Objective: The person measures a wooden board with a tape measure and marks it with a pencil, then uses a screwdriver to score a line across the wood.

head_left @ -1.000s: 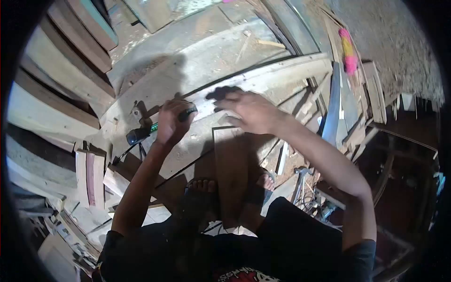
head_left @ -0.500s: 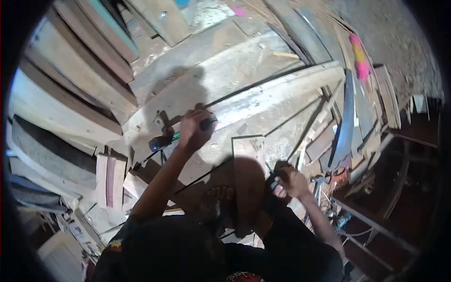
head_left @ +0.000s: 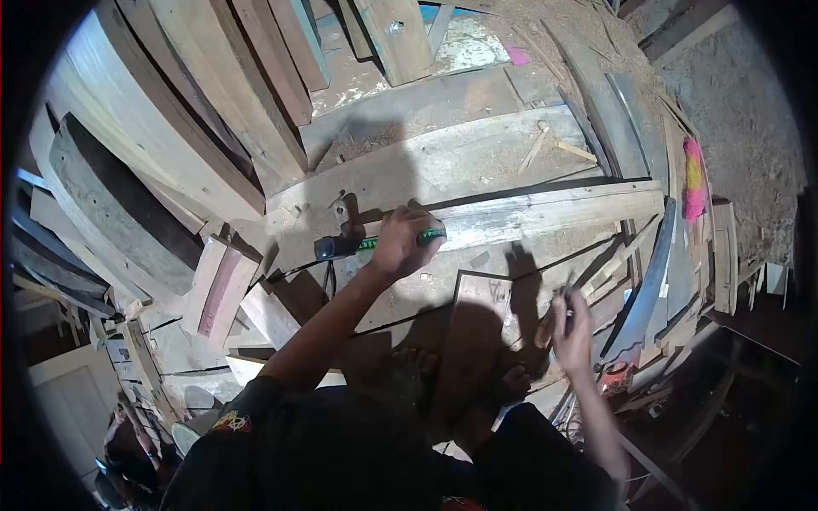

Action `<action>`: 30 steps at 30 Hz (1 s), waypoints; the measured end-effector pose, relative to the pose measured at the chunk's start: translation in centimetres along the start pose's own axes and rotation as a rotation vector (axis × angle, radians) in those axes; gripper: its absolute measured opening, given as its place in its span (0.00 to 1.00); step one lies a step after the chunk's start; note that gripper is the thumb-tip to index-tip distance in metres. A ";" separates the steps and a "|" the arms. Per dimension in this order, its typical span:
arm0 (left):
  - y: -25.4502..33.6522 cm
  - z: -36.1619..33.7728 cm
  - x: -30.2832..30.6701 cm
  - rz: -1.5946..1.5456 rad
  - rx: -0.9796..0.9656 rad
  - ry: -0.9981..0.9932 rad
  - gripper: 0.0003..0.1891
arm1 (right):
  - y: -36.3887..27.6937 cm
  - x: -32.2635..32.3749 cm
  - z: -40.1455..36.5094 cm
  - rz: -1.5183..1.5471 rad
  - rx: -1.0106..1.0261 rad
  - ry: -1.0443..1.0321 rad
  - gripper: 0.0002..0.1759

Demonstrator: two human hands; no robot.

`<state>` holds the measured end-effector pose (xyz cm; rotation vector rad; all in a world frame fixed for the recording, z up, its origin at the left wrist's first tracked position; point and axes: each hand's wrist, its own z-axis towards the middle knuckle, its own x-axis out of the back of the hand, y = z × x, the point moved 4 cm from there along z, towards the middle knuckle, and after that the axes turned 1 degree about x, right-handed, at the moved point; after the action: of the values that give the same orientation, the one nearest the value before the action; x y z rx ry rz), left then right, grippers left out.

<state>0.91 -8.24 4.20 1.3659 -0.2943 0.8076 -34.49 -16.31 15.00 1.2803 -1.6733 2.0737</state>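
The left hand (head_left: pixel 400 243) is closing its grip tight around a green-and-black tool (head_left: pixel 341 247), which is lying along the near edge of the long plank (head_left: pixel 554 209), toward its left end. The right hand (head_left: pixel 573 328) is hovering on the body's side of the plank, just beside a dark board (head_left: pixel 477 315). Its grip is curled, but I cannot tell whether it is holding anything.

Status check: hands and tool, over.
Left hand gripping green-and-black power tool on pale long plank. Right hand pinching small thin item, unclear. Dark flat board between them.
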 end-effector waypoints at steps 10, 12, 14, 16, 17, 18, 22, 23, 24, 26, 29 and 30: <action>0.6 0.1 0.3 -0.022 0.069 0.006 0.10 | -6.4 -8.0 14.4 0.123 -0.429 -0.580 0.33; 0.0 0.0 0.0 -0.038 0.070 -0.017 0.10 | -6.8 -10.9 11.9 0.404 -0.548 -0.443 0.31; 0.1 0.4 0.0 -0.019 0.080 0.009 0.11 | -3.9 -14.1 8.2 0.608 -0.634 -0.465 0.22; -0.3 -0.4 -0.5 -0.003 0.107 -0.030 0.12 | -3.8 -15.6 4.4 0.743 -0.680 -0.498 0.21; -0.5 -0.8 -0.6 -0.001 0.117 -0.018 0.13 | -3.9 -16.0 3.0 0.800 -0.717 -0.459 0.22; 0.0 -0.9 -0.5 -0.005 0.129 -0.003 0.13 | -4.4 -16.0 1.8 0.848 -0.755 -0.420 0.24; 0.1 -0.7 -0.5 0.026 0.106 0.028 0.13 | -5.5 -15.5 1.1 0.725 -0.598 -0.419 0.31; 0.4 -0.6 -0.3 0.047 0.122 0.017 0.13 | -5.8 -14.8 1.2 0.602 -0.605 -0.474 0.33; 0.2 -0.5 -0.3 0.006 0.109 0.026 0.14 | -5.7 -14.9 1.5 0.435 -0.487 -0.442 0.32; -0.1 -0.6 -0.4 -0.060 0.136 -0.012 0.12 | -5.6 -15.2 1.5 0.105 -0.258 -0.374 0.32; -0.2 -0.3 -0.3 -0.039 0.129 -0.006 0.13 | -6.2 -15.4 2.0 0.165 -0.315 -0.359 0.31; -0.2 -0.4 -0.3 -0.033 0.115 -0.004 0.14 | -6.2 -15.6 1.7 0.195 -0.345 -0.358 0.31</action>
<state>0.75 -7.98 3.77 1.4760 -0.2306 0.8044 -20.30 -10.05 8.38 1.4780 -2.2704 1.6071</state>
